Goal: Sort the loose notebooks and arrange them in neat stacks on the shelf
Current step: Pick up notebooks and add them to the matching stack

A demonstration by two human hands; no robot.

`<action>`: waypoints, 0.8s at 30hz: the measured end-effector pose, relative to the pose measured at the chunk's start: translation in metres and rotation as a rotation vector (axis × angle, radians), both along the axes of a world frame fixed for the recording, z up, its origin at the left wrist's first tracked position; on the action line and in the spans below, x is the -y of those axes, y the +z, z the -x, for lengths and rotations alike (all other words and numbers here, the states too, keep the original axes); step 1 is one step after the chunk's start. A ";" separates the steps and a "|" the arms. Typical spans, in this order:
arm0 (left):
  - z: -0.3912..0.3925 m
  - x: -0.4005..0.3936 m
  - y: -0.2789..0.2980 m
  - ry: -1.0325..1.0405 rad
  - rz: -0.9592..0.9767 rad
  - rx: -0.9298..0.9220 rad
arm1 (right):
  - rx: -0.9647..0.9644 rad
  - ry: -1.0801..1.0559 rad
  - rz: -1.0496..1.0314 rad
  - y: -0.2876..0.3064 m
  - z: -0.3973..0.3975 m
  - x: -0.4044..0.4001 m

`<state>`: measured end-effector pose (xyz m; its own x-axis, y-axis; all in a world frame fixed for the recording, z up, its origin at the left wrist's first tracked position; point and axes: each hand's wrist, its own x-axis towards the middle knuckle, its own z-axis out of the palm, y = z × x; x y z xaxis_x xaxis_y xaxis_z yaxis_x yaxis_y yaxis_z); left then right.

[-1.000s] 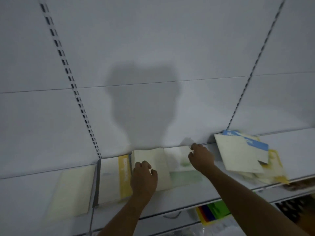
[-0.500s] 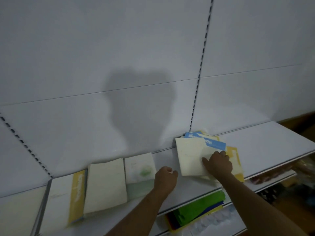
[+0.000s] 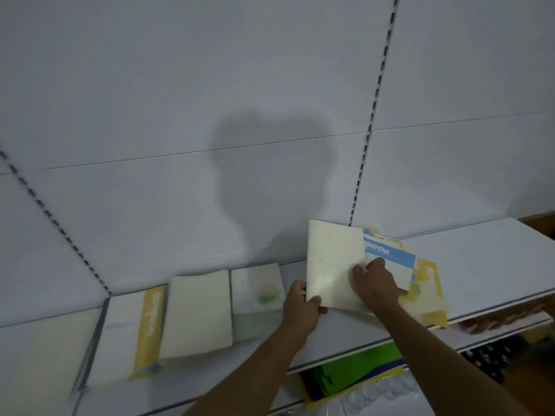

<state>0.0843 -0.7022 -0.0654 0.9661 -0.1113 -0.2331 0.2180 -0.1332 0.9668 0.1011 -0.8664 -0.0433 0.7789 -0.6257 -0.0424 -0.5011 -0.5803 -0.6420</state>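
A plain cream notebook [image 3: 332,259] is lifted at an angle off a loose pile on the white shelf [image 3: 486,259]. My left hand [image 3: 300,304] pinches its lower left corner, and my right hand [image 3: 375,280] grips its right edge. Under it lie a blue-and-white notebook [image 3: 393,256] and yellow-edged notebooks [image 3: 432,283], fanned out crookedly. To the left, laid side by side, are a green-printed notebook [image 3: 258,298], a cream notebook [image 3: 196,313] and a white notebook with a yellow band [image 3: 135,328].
Another pale notebook [image 3: 48,352] lies at the far left past a grey divider [image 3: 93,337]. The white back panel rises behind, with slotted uprights [image 3: 372,115]. A lower shelf holds green and yellow folders [image 3: 351,376].
The view swung right. My right hand left the green-printed notebook for the loose pile and raised the cream notebook. My left hand came over from the row and took its corner.
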 end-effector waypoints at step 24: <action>0.077 -0.463 -0.013 0.787 -0.196 0.052 | 0.096 0.816 -0.250 -0.016 -0.027 -0.489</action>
